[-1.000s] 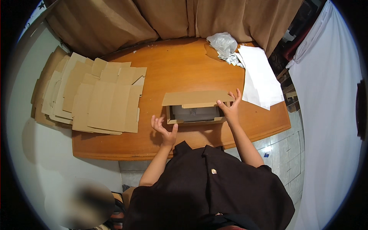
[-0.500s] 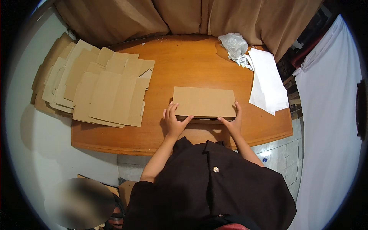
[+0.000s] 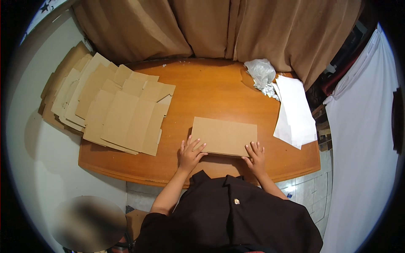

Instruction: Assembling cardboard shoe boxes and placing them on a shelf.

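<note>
A closed brown cardboard box (image 3: 225, 135) lies on the wooden table in front of me, its flat lid facing up. My left hand (image 3: 190, 155) rests at its near left corner, fingers spread over the lid's edge and thumb along the near side. At the near right corner my right hand (image 3: 255, 158) touches the box, its fingers apart and laid against the lid. Neither hand wraps round the box. The underside of the box is hidden.
Flattened cardboard box blanks (image 3: 122, 111) are stacked on the left of the wooden table (image 3: 206, 88). White paper sheets (image 3: 295, 111) and a crumpled clear plastic bag (image 3: 260, 71) lie at the right. A brown curtain (image 3: 202, 29) hangs behind; a white cloth (image 3: 363, 126) hangs at right.
The lid's near edge has come down and the gap at the front is closed. My fingers have moved from the box's sides onto its top. The whole view has shifted, with the table lower.
</note>
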### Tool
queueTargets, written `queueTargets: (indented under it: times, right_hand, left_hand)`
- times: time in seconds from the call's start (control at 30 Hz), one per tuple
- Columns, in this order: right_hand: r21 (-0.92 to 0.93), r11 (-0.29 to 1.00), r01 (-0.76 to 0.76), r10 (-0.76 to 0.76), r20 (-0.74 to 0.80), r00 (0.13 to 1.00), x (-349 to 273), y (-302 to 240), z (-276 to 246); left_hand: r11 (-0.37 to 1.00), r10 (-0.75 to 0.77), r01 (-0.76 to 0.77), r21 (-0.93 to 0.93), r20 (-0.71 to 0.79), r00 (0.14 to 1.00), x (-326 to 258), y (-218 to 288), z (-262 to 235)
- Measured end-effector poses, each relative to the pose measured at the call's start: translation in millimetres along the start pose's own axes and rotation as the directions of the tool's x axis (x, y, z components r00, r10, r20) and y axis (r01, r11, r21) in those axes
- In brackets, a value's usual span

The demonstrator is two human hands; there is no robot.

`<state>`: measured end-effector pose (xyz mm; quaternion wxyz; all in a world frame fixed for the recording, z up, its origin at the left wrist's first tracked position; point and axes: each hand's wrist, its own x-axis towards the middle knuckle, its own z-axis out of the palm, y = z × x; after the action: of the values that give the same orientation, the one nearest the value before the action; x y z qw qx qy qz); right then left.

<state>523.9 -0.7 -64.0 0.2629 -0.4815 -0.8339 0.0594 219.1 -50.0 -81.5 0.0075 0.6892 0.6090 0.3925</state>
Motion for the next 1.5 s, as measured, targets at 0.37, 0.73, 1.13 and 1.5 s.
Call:
queueTargets:
  times: [0.37,0.73,1.13,1.5]
  right_hand:
    - [0.357,0.933,-0.050,0.071,-0.046,0.996,48.2,-17.1,1.7]
    - [0.737,0.480,-0.476,0.188,0.443,0.876,82.0,-3.0,42.9]
    - [0.892,0.426,-0.154,-0.291,0.296,0.910,11.1,-85.0,-19.3]
    - [0.973,-0.078,0.216,-0.769,-0.197,0.609,-25.4,-235.5,-55.6]
  left_hand:
    - [0.917,-0.184,0.236,0.321,-0.185,0.965,11.5,-12.4,-31.2]
    - [0.592,-0.599,0.623,-0.511,0.239,0.765,-36.3,50.0,23.2]
    - [0.434,-0.751,0.404,-0.805,-0.075,0.656,-73.3,128.1,-65.5]
    - [0.620,-0.782,0.145,-0.771,-0.594,0.190,-158.1,285.6,-195.5]
